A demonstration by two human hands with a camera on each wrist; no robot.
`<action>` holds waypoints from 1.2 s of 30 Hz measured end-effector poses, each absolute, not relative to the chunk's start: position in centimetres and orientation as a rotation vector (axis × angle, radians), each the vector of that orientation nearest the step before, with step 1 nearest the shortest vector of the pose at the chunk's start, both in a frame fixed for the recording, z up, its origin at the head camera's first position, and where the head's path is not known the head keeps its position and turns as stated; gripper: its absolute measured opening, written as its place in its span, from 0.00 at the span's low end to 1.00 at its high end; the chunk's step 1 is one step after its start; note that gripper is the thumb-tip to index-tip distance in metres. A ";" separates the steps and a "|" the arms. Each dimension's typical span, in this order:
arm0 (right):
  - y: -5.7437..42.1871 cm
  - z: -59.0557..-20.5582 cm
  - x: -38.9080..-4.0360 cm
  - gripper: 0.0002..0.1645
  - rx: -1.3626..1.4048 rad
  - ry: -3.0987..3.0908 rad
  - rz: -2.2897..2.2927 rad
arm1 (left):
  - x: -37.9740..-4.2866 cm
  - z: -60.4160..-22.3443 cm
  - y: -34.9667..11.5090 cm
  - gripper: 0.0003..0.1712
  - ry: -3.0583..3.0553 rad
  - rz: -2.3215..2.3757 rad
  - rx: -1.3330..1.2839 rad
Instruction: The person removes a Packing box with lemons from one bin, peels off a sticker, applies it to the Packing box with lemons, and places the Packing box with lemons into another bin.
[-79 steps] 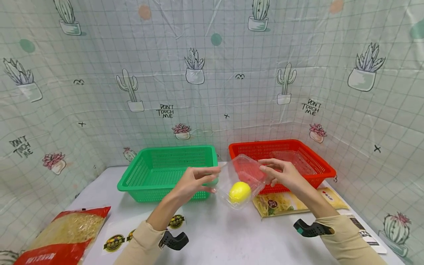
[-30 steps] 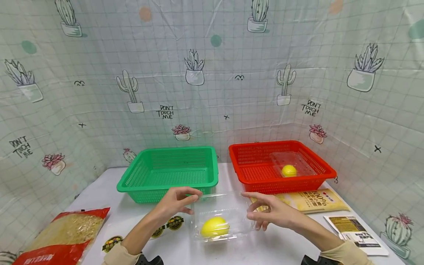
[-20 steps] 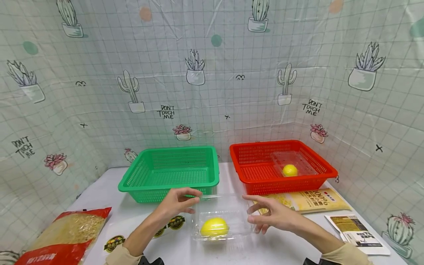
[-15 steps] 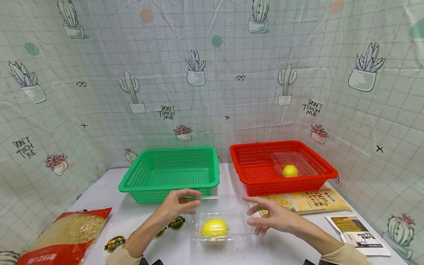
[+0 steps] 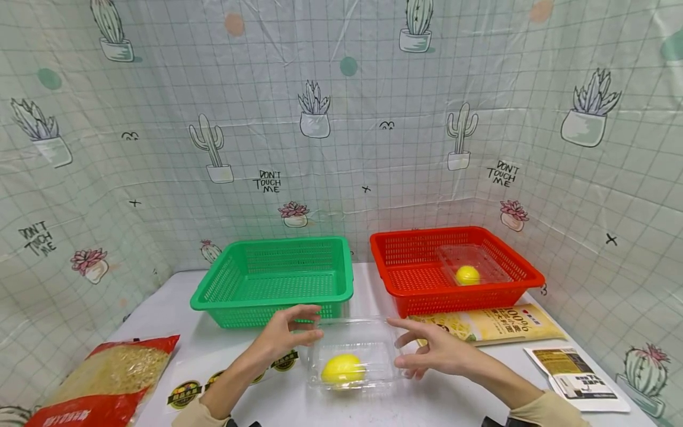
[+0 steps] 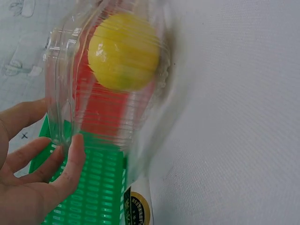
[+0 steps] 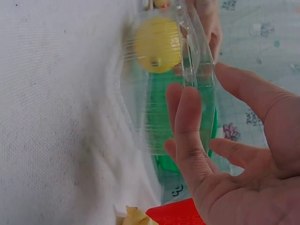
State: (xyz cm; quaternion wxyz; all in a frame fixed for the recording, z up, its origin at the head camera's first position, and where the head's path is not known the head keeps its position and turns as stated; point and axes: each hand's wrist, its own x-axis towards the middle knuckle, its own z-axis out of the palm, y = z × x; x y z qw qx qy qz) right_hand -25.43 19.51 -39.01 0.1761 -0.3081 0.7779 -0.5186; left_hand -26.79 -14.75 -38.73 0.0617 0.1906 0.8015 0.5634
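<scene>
A clear plastic clamshell box [image 5: 381, 353] with a yellow lemon [image 5: 343, 369] inside is held low over the white table. My left hand [image 5: 286, 332] pinches its left side; in the left wrist view, thumb and fingertips meet at the box's rim. On the opposite side my right hand [image 5: 434, 347] grips the edge between thumb and fingers, which the right wrist view [image 7: 234, 145] shows close up. The lemon lies toward the box's left front. Whether the box's bottom touches the table, I cannot tell.
Behind stand a green basket [image 5: 272, 300] and a red basket [image 5: 464, 292]. The red one holds another clear box with a lemon [image 5: 468, 275]. Yellow pasta packet [image 5: 501, 324] and small white-brown pouch [image 5: 576, 379] lie right; a red bag [image 5: 107, 379] and round stickers [image 5: 184, 394] left.
From a raised, tilted pose in front of the red basket, both hands have brought the box down and nearer, levelling it. Over the last half second it has shifted slightly left.
</scene>
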 end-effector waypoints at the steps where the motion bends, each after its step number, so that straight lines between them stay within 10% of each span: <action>1: 19.5 -39.1 -25.5 0.47 -0.875 2.208 -1.464 | -26.8 -38.8 -14.8 0.35 2.433 1.694 0.576; 36: 18.9 -39.3 -26.0 0.51 -0.794 2.316 -1.381 | -26.8 -39.0 -15.2 0.32 2.519 1.561 0.540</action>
